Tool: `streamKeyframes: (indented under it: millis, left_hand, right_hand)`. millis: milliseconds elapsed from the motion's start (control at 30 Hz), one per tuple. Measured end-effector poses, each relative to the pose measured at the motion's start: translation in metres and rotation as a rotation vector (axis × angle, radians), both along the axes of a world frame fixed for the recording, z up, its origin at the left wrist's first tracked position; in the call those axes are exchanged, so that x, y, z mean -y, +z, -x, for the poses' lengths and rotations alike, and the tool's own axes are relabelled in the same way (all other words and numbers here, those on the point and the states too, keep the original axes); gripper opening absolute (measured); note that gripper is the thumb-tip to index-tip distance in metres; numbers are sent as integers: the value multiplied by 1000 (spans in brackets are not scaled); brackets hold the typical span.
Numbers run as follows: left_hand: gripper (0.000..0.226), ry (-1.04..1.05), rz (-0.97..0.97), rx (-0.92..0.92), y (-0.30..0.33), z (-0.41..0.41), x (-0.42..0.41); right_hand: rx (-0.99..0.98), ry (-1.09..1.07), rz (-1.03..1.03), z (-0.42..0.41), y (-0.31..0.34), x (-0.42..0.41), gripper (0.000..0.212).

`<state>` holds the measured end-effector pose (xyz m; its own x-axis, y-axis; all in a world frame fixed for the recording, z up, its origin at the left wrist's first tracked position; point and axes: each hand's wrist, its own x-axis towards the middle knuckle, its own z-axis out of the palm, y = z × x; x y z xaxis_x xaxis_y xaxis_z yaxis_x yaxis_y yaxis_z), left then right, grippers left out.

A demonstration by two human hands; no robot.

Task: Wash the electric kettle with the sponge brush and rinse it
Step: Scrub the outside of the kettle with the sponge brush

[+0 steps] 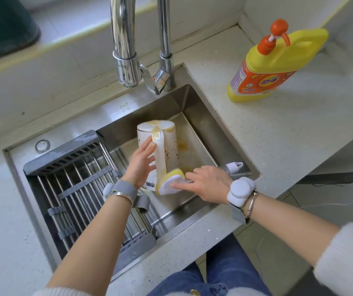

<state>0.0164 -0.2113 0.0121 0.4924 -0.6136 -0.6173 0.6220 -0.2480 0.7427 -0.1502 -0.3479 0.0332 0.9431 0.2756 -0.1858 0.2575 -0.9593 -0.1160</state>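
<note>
Scrubbing the stained kettle (167, 146) low on its side, we steady it with our flat left hand (142, 162) while our right hand (208, 181) grips the sponge brush (171, 181); next we should work upward.

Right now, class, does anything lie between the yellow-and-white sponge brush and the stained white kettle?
Nothing visible: the yellow-and-white sponge brush already presses the stained white kettle low on its side, by the handle.
</note>
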Motion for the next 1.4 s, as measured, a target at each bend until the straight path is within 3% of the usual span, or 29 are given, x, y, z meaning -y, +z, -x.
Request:
streamKeyframes:
  millis: [100,200,367,433,533,600,700,767,867,967,1133,1200,1267,1333,1400]
  left_hand:
    - [38,130,-64,117,9,-13,5]
    - [39,226,-87,185,12,-25,4]
    - [47,285,-139,234,13,-25,11]
    - [46,294,-149,262,15,-21,14]
    - [43,363,-113,223,13,-21,10]
    - [43,327,-128,274,12,-19,9]
    - [42,291,-150,355,16,-18,10]
    - [46,335,-144,300,16,-22,7]
    - [49,428,-127,135,14,-26,3]
    - [50,377,-122,128,10,-24,4]
    - [49,350,-55,74,15,-19,5]
    - [49,357,-37,12,17,-18,5]
    - [51,376,-39,-34,18,-20,4]
    - [53,397,-74,-21,19,-24,2]
    - [54,397,-122,44,22,-29,1]
  right_hand:
    - [-20,-275,-9,1,0,17,54]
    - [131,-572,-53,-8,9,30,46]
    - [230,-521,-160,-43,22,4,59]
    - [175,-530,-192,-44,19,-5,58]
    - [0,-313,-173,-14,13,-14,60]
    - [-16,-243,-100,-5,14,-11,62]
    - [74,-445,-47,-37,18,9,59]
    - [166,-559,-71,-54,25,12,58]
    - [104,-346,-138,-33,16,0,68]
    - [-36,-153,-148,-3,11,-3,70]
    - [79,-560,-86,-40,23,28,52]
    - [136,-619,-141,-45,27,28,50]
    - [91,-487,-226,-35,28,21,50]
    - [-56,-190,-254,-11,22,9,53]
    - [-166,2,-136,8,14,8,60]
